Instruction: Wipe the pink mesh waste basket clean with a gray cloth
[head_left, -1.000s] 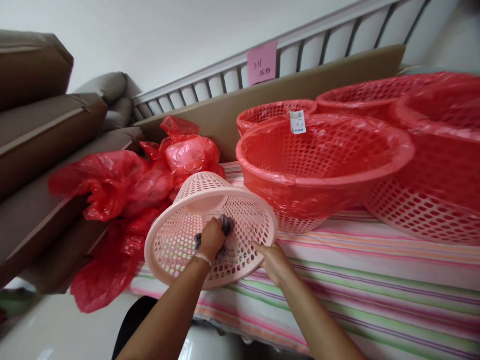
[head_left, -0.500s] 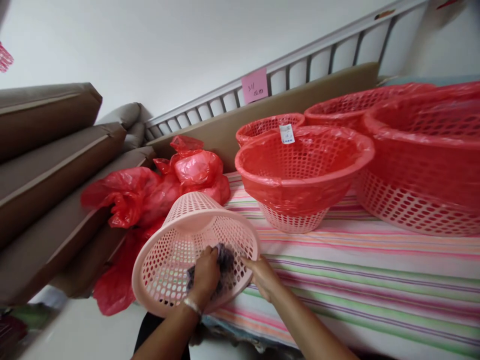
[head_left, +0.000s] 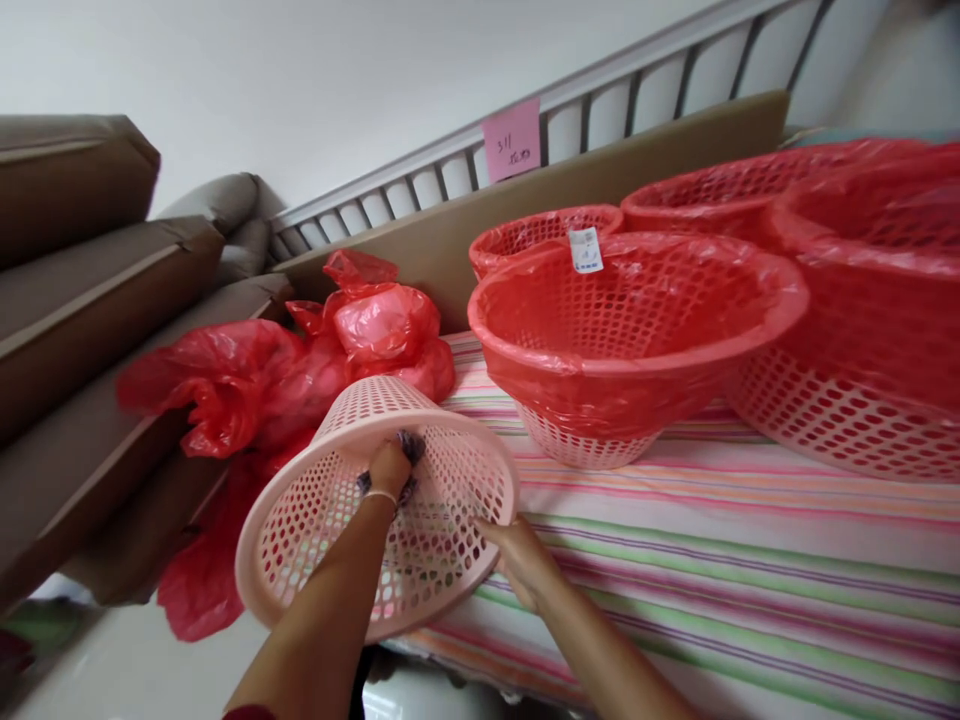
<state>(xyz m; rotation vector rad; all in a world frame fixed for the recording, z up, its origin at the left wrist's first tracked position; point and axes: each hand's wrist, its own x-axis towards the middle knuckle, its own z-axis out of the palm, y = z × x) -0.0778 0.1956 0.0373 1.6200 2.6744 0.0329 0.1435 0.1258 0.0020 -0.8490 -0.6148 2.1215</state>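
Observation:
A pale pink perforated plastic basket (head_left: pixel 259 590) lies tilted on its side, its mouth toward me, on the striped sheet. My left hand (head_left: pixel 390 468) is deep inside it, closed around a dark, purplish-grey cloth (head_left: pixel 410 447) that presses against the upper inner wall. On the basket's right rim, my right hand (head_left: pixel 517 555) grips with the thumb inside and the fingers outside, partly hidden. A pale bracelet circles my left wrist.
Red plastic bags (head_left: pixel 386 330) are heaped behind the basket. Several pink baskets lined with red plastic stand to the right, the nearest basket (head_left: pixel 585 440) bearing a white label. Grey-brown cushions (head_left: pixel 97 310) are stacked at left. A pink note (head_left: pixel 512 140) hangs on the headboard rail.
My left hand has moved with the cloth from the lower right wall up and deeper into the basket. My right hand keeps its hold on the rim. The view has shifted slightly.

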